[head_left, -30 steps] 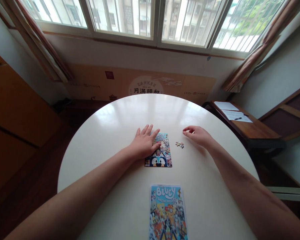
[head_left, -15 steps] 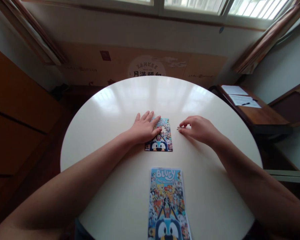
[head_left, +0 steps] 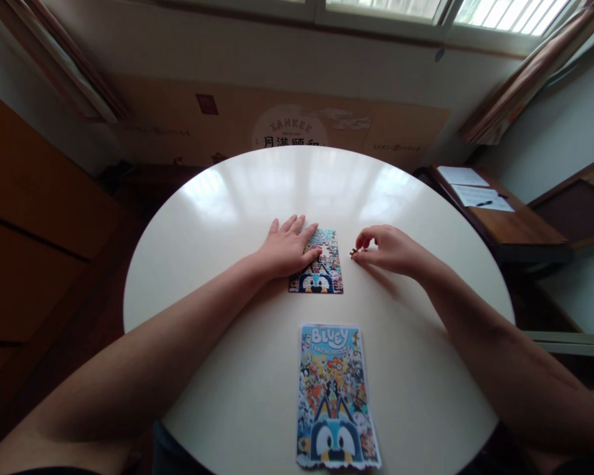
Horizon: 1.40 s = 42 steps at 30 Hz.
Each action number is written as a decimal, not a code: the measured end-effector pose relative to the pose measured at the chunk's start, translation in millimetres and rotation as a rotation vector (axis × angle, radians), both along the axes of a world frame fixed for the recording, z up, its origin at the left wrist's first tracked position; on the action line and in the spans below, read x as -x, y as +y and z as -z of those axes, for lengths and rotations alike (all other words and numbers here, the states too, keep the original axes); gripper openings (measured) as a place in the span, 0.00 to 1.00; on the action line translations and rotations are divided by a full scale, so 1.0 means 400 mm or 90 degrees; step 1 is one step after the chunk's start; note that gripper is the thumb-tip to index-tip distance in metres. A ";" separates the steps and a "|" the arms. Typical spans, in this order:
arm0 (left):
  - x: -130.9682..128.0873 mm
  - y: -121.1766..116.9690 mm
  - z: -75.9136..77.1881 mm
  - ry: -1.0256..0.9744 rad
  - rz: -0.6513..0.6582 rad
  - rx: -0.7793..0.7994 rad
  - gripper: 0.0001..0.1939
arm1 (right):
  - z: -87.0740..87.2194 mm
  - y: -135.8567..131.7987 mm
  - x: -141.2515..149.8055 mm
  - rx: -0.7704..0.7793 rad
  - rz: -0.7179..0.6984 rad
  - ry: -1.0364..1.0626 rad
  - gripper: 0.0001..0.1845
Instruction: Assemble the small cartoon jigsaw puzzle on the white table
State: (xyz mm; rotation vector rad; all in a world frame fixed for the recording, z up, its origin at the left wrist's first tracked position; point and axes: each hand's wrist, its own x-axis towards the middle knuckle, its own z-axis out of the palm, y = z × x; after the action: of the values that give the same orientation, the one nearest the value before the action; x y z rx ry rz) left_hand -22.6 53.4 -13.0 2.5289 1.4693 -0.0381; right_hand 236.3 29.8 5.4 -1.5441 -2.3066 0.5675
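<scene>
A small jigsaw puzzle (head_left: pixel 329 272) with a cartoon dog picture lies on the white round table, a pale gap showing near its middle. My left hand (head_left: pixel 288 249) rests flat across its left side, fingers spread, thumb beside the gap. Just right of the puzzle, my right hand (head_left: pixel 383 247) pinches a small puzzle piece (head_left: pixel 353 253) between thumb and fingers, close to the tabletop. Which face of the piece is up I cannot tell. Nearer to me lies a printed sheet (head_left: pixel 334 396) with the same picture and the word "Bluey".
The white table (head_left: pixel 218 389) has a rounded edge all about. To the right stands a wooden side table (head_left: pixel 515 227) with papers (head_left: pixel 482 198) and a pen (head_left: pixel 485 203) on it. A printed cardboard panel (head_left: pixel 168 112) leans by the wall beneath the window.
The right hand's fingers have shifted on the puzzle piece, which is now turned differently. My left hand stays on the puzzle. The view has tilted slightly, showing the sheet's torn lower edge.
</scene>
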 end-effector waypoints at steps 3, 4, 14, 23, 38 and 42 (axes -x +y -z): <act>0.003 0.001 0.004 -0.009 0.004 -0.005 0.37 | -0.014 -0.005 0.003 0.059 -0.033 0.069 0.08; 0.005 0.002 0.005 -0.012 0.005 -0.004 0.37 | -0.020 -0.007 0.005 0.076 -0.048 0.097 0.08; 0.024 -0.019 -0.056 -0.409 0.068 -0.215 0.13 | -0.040 -0.032 0.042 0.249 0.010 0.516 0.16; -0.003 -0.056 -0.072 -0.551 0.245 -0.223 0.06 | -0.037 -0.034 0.075 0.356 0.019 0.578 0.13; 0.004 -0.052 -0.074 -0.530 0.269 -0.198 0.05 | -0.013 -0.032 0.079 0.440 0.026 0.615 0.13; 0.005 -0.052 -0.076 -0.516 0.269 -0.190 0.06 | -0.011 -0.031 0.078 0.417 0.008 0.607 0.12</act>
State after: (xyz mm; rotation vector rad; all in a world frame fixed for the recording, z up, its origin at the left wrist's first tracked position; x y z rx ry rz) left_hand -24.5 32.4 17.3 2.5207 0.6489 1.0635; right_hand 205.1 17.3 9.9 -1.0862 -1.4152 1.7208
